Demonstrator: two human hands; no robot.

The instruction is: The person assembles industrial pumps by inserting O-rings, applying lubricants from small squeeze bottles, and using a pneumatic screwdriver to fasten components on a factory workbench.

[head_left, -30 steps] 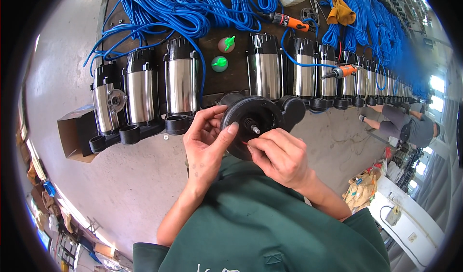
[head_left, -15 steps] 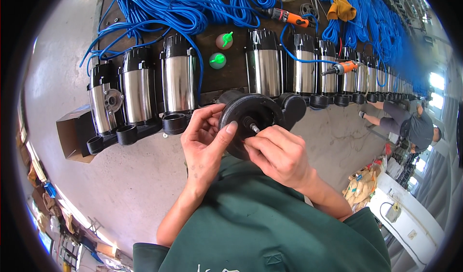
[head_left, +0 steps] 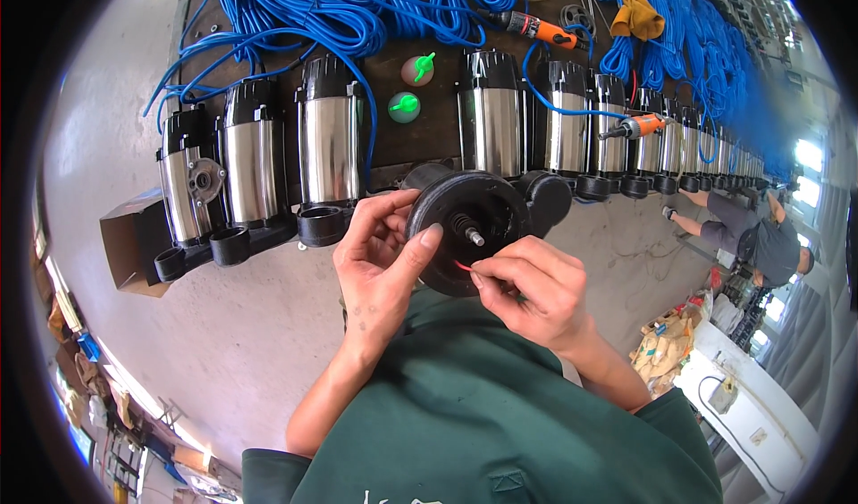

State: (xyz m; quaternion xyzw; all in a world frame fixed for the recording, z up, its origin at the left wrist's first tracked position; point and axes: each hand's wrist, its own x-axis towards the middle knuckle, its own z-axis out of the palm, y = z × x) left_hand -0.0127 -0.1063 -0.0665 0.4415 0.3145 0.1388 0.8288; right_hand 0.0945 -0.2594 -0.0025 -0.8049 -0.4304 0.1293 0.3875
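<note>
In front of me is a black, round pump housing, its open end toward me. A metal shaft with a spring around it stands in its middle. My left hand is closed on the housing's left rim, the thumb on its face. At the lower right of the opening, my right hand pinches a thin red strip. One end of it reaches against the inside of the housing; whether it is a wire or a tube I cannot tell.
Steel-bodied pumps with black ends, like this pump, line the dark bench on both sides. Behind are coiled blue cables, two green-topped bottles and orange power tools. A cardboard box sits left; another person is far right.
My right hand has drawn back from the shaft, slightly down and right. The red strip now shows between its fingers and the housing. My left hand keeps its hold.
</note>
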